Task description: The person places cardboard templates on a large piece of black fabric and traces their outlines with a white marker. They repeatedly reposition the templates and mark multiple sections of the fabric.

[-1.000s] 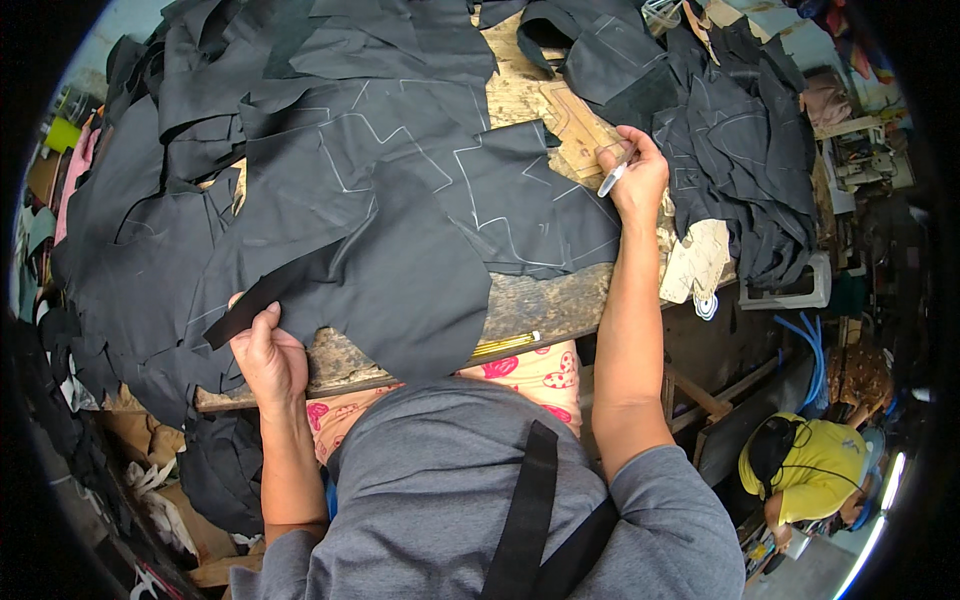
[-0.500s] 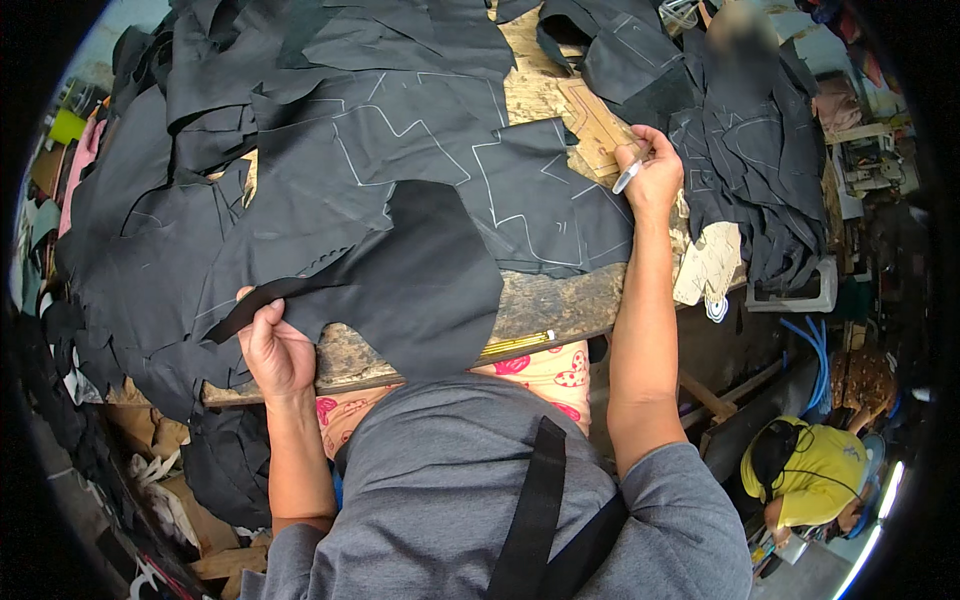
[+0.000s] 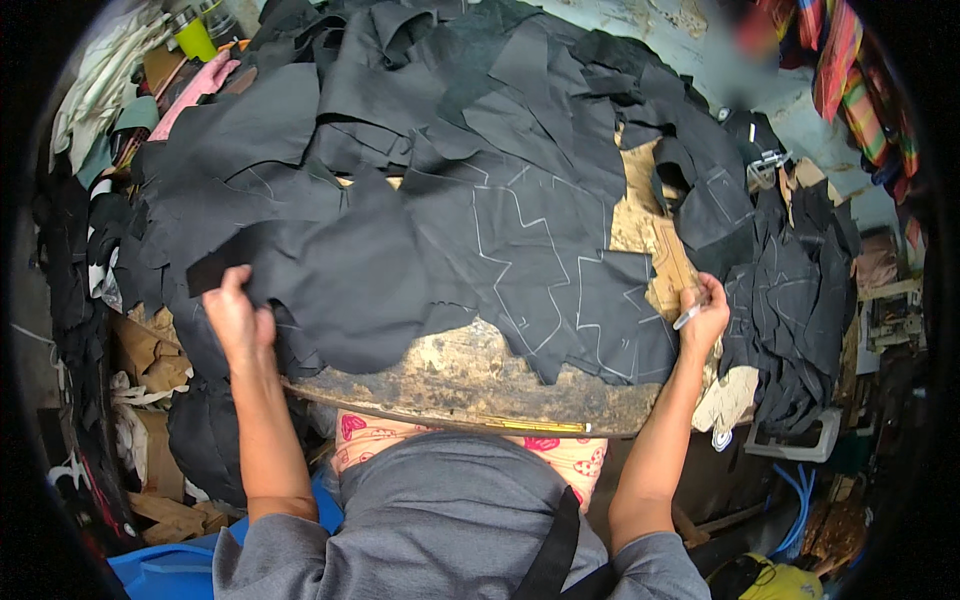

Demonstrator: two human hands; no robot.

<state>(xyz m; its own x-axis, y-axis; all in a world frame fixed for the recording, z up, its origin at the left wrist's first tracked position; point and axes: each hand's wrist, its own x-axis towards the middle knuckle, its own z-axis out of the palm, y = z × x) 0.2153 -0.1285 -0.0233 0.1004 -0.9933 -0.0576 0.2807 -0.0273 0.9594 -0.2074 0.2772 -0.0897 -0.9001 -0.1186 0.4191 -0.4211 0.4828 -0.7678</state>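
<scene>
A worn wooden table [image 3: 465, 365] spans the centre, mostly covered by black, leather-like sheets with pale outlines [image 3: 530, 280]. One loose, unmarked black sheet [image 3: 350, 285] overlaps them centre-left, its edge gripped by the left hand [image 3: 238, 308]. Centre-right, the right hand [image 3: 706, 315], at a clear, line-marked template's [image 3: 672, 250] lower end, grips a slim white pen [image 3: 686, 318]. Upper left sits a lime-green cylindrical cup [image 3: 193, 38], contents hidden.

Left hand [image 3: 238, 318] grips black sheet [image 3: 345, 285]; right hand [image 3: 707, 315] holds what seems white pen [image 3: 686, 318].
</scene>
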